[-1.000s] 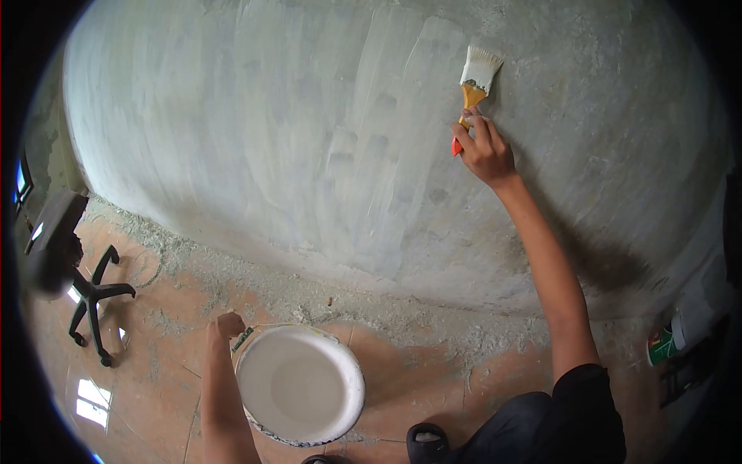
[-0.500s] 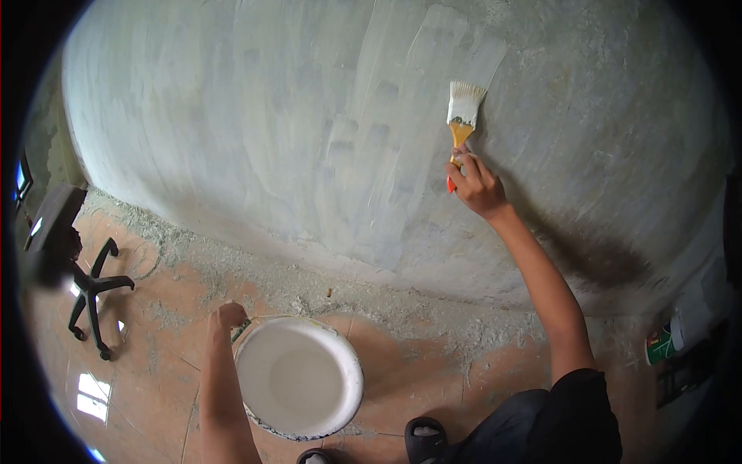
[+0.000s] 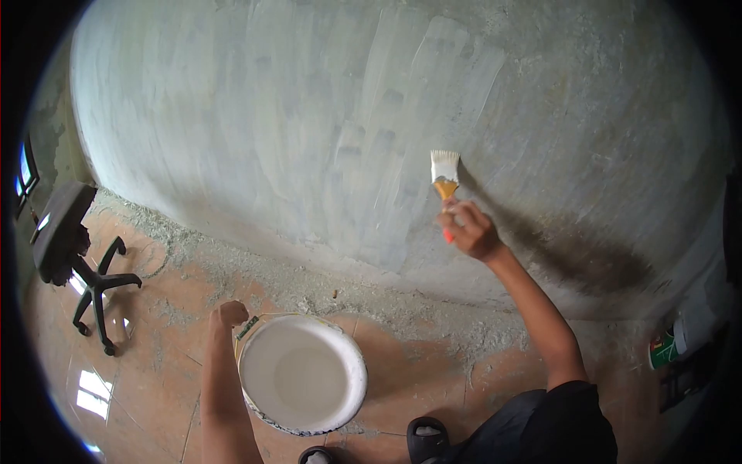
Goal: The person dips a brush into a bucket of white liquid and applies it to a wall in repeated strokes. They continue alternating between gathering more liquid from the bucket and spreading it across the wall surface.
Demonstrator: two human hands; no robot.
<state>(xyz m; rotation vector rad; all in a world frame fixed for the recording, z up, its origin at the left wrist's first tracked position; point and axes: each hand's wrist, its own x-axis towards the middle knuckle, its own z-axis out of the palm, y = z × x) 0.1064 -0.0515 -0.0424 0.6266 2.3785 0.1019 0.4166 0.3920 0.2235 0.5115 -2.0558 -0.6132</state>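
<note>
My right hand (image 3: 468, 229) is closed round the handle of a flat paintbrush (image 3: 445, 172), its white-coated bristles pointing up at the grey wall (image 3: 309, 139). Pale wet streaks cover the wall's left and middle parts. At the lower left, my left hand (image 3: 230, 314) is closed beside the rim of a white bucket (image 3: 352, 375), at the wire handle. Whitish liquid (image 3: 305, 384) fills part of the bucket. The fingers of my left hand hide most of their grip.
A black swivel chair (image 3: 97, 286) stands at the left on the tiled floor (image 3: 166, 379). Scraped debris (image 3: 371, 301) lies along the wall's foot. A green and white container (image 3: 663, 349) is at the far right. Two sandalled feet show at the bottom.
My right hand and the brush have moved down and slightly left along the wall. My left hand stays by the bucket. The view has shifted slightly.
</note>
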